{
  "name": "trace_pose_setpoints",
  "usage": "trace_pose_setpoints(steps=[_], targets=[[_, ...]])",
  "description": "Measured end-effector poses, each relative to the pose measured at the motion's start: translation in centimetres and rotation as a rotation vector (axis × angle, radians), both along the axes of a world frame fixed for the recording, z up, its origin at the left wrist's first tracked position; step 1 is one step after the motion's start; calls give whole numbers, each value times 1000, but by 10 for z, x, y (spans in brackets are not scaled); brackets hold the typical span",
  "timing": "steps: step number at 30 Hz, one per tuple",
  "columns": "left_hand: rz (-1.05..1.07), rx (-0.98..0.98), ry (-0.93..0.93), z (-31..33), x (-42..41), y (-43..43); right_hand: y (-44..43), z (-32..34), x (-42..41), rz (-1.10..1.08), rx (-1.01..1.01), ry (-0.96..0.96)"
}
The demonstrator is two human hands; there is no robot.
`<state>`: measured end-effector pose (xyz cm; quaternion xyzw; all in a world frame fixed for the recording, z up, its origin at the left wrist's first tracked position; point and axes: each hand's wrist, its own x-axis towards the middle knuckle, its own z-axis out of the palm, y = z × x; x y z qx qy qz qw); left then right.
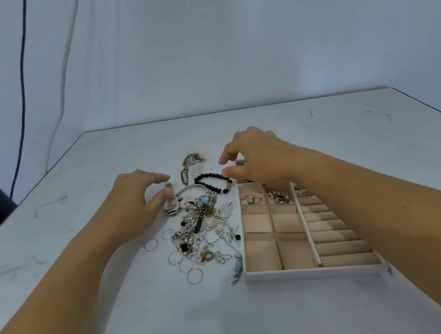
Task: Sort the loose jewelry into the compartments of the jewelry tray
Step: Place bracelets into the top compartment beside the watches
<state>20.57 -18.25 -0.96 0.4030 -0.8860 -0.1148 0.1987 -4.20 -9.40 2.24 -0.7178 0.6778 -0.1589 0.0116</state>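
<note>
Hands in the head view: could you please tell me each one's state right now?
Left hand: open, at the watch, not gripping it.
Right hand: open, nothing held.

Left hand (137,198) hovers by the watch (170,204), right hand (255,158) above the tray (312,269) (fingers curled).

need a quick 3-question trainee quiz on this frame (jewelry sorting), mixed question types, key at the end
1. Fill in: the two nearest square compartments of the jewelry tray are ____.
2. Where is the right hand?
A. over the far end of the tray
B. over the near end of the tray
C. off the table edge
3. True or false: the loose jewelry pile lies on the table to the left of the tray.

Key: 1. empty; 2. A; 3. true
</note>
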Motion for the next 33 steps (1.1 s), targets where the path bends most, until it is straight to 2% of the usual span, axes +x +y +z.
trace_pose_setpoints(steps=[4,9,13,16,19,23,26,33], targets=[[-3,25,104,-11,-1,3,-22,0,13,-16,103,90],[-43,35,61,-20,-6,5,-43,-7,23,-119,182,171],[34,-39,30,-21,-16,9,-55,-12,31,-153,123,224],[100,-67,21,-20,-24,7,-55,-10,36,-153,177,242],[121,-65,35,-20,-27,5,-51,-3,37,-146,194,110],[122,-42,62,-20,-29,5,-38,16,33,-88,-32,-226],[121,-28,71,-20,-30,5,-23,31,28,-33,-169,-303],[167,-43,25,-11,-37,9,26,49,5,-37,-306,-323]])
